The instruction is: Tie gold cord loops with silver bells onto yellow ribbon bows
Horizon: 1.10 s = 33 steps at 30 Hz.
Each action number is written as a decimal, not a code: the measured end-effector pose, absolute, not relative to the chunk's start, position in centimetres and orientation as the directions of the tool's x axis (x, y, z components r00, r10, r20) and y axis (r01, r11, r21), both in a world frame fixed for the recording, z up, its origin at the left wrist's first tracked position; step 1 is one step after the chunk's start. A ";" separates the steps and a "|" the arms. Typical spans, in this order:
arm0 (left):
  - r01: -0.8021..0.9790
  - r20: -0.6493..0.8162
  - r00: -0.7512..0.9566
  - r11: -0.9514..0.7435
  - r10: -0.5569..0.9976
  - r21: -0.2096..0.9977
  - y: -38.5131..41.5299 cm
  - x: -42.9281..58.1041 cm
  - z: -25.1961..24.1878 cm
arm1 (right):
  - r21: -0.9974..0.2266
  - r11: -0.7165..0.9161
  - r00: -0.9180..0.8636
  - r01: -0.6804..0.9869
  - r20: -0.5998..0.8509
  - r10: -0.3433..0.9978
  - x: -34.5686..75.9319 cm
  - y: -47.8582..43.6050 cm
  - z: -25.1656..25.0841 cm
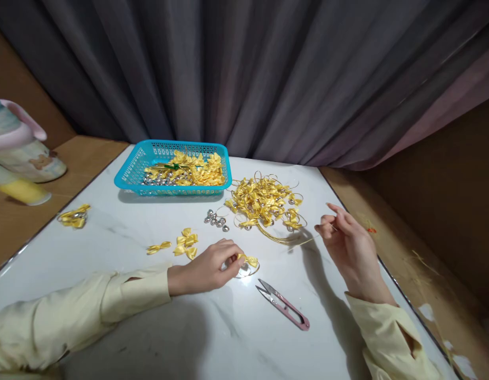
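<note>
My left hand (214,266) pinches a yellow ribbon bow (250,260) with a loop of gold cord under it, close above the white table. My right hand (347,240) is raised at the right, its thumb and fingers closed on a thin gold cord (305,243) that slants down to the left. Between the hands and nearer to me lie thread snips (284,306) with pink handles, blades apart. Several loose yellow bows (185,244) rest left of my left hand. Beyond it sits a small group of silver bells (217,220).
A blue plastic basket (127,177) at the back holds yellow bows, silver bells and a tied gold bundle. To its right is a heap of corded bows with bells (264,198). More bows (75,216) lie far left. A bottle (26,142) stands beyond the left edge; a dark curtain (212,68) hangs behind.
</note>
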State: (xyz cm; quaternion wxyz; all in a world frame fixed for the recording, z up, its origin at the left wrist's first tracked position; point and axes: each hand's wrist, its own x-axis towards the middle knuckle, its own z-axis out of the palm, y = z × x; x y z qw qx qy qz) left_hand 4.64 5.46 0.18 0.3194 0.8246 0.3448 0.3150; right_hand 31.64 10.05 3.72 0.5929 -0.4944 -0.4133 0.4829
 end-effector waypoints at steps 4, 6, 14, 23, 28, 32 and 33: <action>0.371 0.302 0.557 -0.557 0.774 0.743 5.5 4.6 0.0 | -0.989 0.073 0.289 -0.129 0.033 0.957 33.6 10.6 3.5; 0.370 0.300 0.554 -0.553 0.777 0.747 5.5 4.6 -0.1 | -0.992 0.037 0.303 -0.121 -0.002 0.953 34.2 10.6 3.7; 0.362 0.150 0.486 -0.355 0.861 0.862 5.5 4.7 0.4 | -0.969 -0.130 0.083 0.209 -0.115 0.990 31.2 8.8 5.1; 0.364 -0.006 0.408 -0.156 0.913 0.918 5.4 5.1 0.3 | -0.921 -0.175 -0.277 0.347 -0.279 0.920 25.3 5.5 4.1; 0.345 -0.049 0.395 -0.099 0.917 0.933 5.4 5.3 0.1 | -0.930 -0.215 -0.412 0.300 -0.329 0.850 23.6 4.1 3.7; 0.361 -0.060 0.372 -0.085 0.926 0.928 5.5 5.3 0.1 | -0.906 -0.174 -0.408 0.386 -0.337 0.848 23.1 3.5 3.6; 0.366 -0.059 0.369 -0.086 0.927 0.927 5.6 5.3 0.1 | -0.903 -0.169 -0.407 0.395 -0.337 0.849 23.1 3.5 3.5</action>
